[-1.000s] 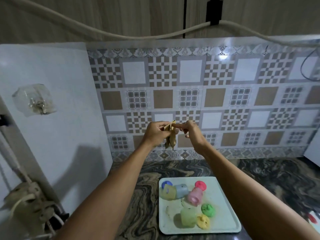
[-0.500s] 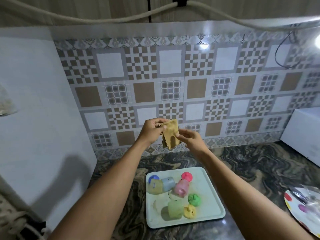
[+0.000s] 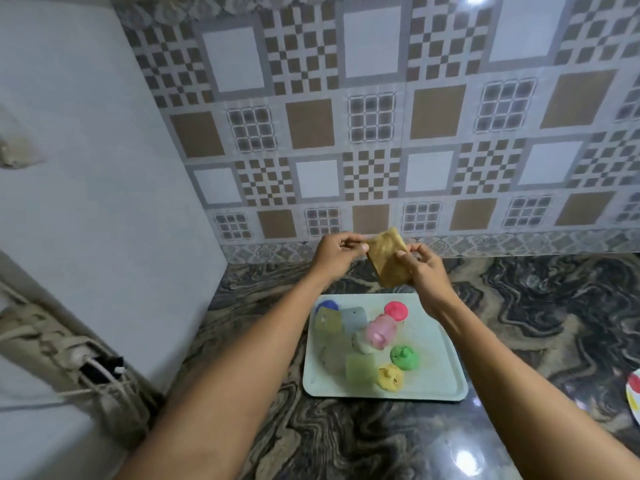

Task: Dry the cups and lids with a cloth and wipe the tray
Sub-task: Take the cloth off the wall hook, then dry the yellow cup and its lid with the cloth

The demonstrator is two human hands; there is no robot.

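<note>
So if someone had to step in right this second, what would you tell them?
Left hand: pinches one edge of the cloth.
Right hand: grips the opposite edge; cloth held up near the tray's far edge.
Cups and lids: all lie on the tray, no hand on them.
Done: cloth picked up. Left: dry each cup and lid, wipe the tray.

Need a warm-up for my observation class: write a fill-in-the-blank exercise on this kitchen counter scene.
1. The left hand and the right hand hold a yellowish ____ between them, above the tray.
2. Nearest the tray's front edge, beside the green lid, lies the ____ lid.
3. The tray rests on a marbled ____.

Missing words: cloth; yellow; countertop.
</note>
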